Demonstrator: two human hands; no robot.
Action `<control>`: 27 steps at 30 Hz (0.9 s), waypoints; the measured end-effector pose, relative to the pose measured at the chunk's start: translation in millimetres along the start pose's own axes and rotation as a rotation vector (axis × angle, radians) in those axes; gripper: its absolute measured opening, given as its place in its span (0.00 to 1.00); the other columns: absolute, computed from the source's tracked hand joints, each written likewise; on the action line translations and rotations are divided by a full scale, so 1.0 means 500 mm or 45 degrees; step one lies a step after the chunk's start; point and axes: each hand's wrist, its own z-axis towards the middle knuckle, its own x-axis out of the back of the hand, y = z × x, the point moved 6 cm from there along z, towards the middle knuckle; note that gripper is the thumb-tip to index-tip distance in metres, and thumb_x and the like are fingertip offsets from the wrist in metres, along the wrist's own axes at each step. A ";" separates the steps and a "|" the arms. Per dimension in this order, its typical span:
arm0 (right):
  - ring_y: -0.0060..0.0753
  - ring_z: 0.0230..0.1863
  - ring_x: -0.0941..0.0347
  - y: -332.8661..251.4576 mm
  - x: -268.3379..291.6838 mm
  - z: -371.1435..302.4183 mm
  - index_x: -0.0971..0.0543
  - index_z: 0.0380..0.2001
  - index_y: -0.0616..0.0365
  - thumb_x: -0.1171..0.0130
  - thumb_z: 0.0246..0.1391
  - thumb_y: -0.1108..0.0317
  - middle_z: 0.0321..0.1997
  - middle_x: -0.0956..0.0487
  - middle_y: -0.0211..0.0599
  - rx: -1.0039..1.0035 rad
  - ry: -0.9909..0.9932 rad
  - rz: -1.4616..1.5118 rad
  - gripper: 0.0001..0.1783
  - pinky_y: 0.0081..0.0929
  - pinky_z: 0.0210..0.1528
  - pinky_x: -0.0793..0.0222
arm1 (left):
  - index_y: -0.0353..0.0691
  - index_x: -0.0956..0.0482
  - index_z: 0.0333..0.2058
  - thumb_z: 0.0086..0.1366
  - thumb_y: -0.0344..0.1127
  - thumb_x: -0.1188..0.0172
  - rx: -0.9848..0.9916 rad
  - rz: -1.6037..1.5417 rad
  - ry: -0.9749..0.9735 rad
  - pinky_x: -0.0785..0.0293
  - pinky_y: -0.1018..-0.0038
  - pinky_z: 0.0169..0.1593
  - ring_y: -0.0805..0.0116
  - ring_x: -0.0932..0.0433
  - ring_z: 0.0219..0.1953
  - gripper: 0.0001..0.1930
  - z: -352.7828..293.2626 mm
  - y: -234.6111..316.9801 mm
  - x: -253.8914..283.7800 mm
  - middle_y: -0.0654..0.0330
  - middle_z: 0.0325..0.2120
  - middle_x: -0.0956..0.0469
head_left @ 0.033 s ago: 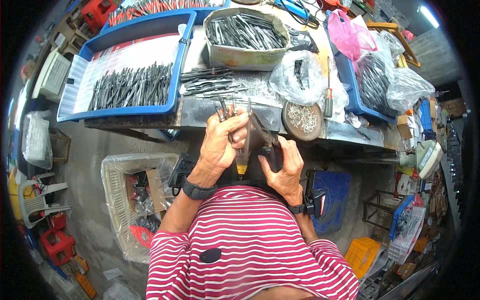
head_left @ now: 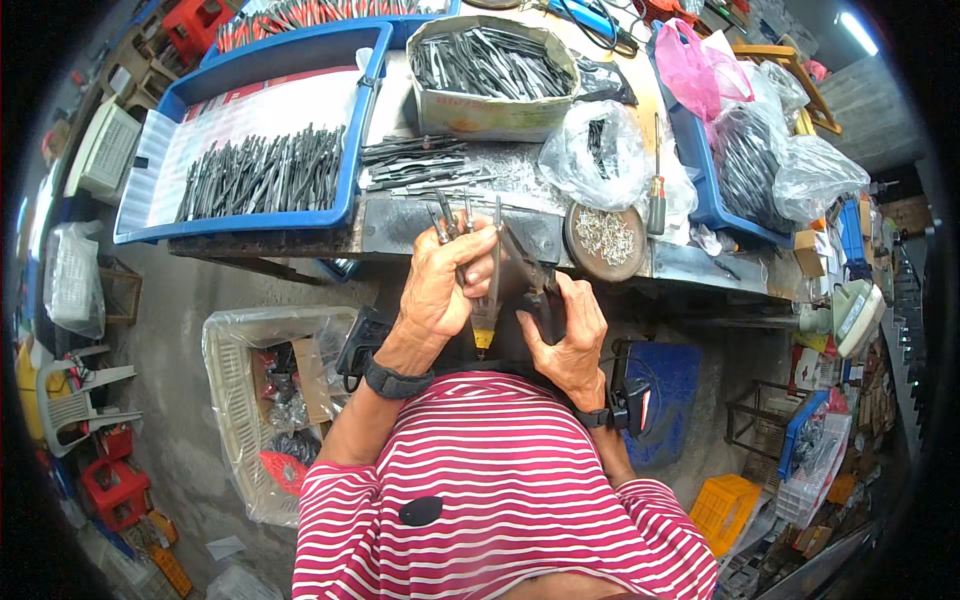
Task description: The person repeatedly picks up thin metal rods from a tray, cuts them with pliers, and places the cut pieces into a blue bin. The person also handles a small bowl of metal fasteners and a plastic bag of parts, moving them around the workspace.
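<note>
My left hand is closed at the bench edge, fingers pinched round several slim dark, metal-tipped pieces. Beside its fingertips a slim tool with a grey shank and a yellow end stands nearly upright, shank toward the bench; whether the hand grips it too is hard to tell. My right hand is curled round a black object in front of my body; its kind I cannot make out. Just ahead on the bench lie loose dark slim pieces and a round dish of small metal parts.
A blue tray of black slim pieces stands at left, a box of similar pieces at the back. A screwdriver, plastic bag and another blue tray lie right. A plastic-lined crate is on the floor.
</note>
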 end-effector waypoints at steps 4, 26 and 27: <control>0.50 0.31 0.31 0.006 -0.005 -0.005 0.32 0.46 0.64 0.33 0.36 0.73 0.31 0.30 0.47 -0.002 -0.026 -0.010 0.30 0.37 0.34 0.34 | 0.38 0.26 0.35 0.59 0.27 0.42 -0.019 0.016 0.014 0.47 0.85 0.17 0.82 0.38 0.16 0.05 -0.004 -0.001 -0.001 0.65 0.21 0.29; 0.17 0.19 0.43 0.030 -0.029 -0.058 0.28 0.38 0.71 0.39 0.43 0.65 0.22 0.33 0.31 -1.128 -0.676 2.045 0.22 0.16 0.19 0.49 | 0.28 0.26 0.36 0.40 0.23 0.41 -1.642 2.210 -0.544 0.26 0.68 0.31 0.54 0.22 0.31 0.19 -0.046 0.019 -0.109 0.47 0.33 0.25; 0.17 0.19 0.43 0.032 -0.032 -0.063 0.29 0.39 0.71 0.39 0.44 0.64 0.23 0.32 0.31 -1.177 -0.688 2.044 0.23 0.16 0.19 0.49 | 0.29 0.26 0.36 0.40 0.23 0.41 -1.636 2.183 -0.480 0.26 0.67 0.31 0.54 0.22 0.31 0.18 -0.044 0.022 -0.106 0.47 0.33 0.25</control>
